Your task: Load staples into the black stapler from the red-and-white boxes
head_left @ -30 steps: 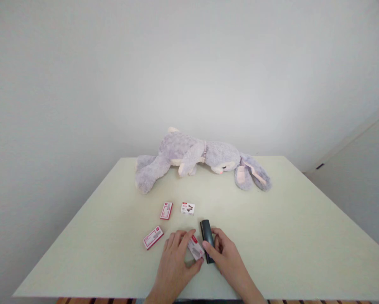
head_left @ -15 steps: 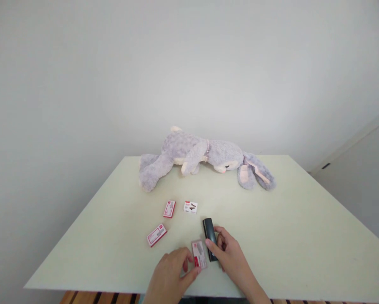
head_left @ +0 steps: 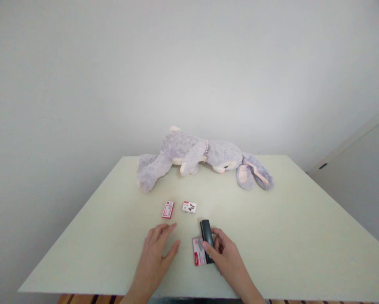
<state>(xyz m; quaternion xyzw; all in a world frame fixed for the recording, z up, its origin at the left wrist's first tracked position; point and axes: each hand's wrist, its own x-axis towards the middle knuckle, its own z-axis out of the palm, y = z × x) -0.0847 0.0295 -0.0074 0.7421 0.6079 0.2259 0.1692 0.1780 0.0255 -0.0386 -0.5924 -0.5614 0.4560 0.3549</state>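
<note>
The stapler (head_left: pixel 207 231) is pinched by the right hand (head_left: pixel 226 254), its long axis directed forward (far end slightly left); the left hand (head_left: pixel 155 252) is held with thumb spread from fingers.

There's the lavender plush rabbit (head_left: pixel 189 150), stretched out along the far edge of the table (head_left: pixel 291 223), ears (head_left: pixel 245 180) flopped near the far right corner.

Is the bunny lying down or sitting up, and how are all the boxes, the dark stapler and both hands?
Plush bunny: lying on its side.
Dark stapler: held, looks closed.
Box by the stapler: flat, partly hidden.
Red-and-white box: flat.
Small white box: picture side up.
Left hand: open.
Right hand: closed around the stapler.
</note>
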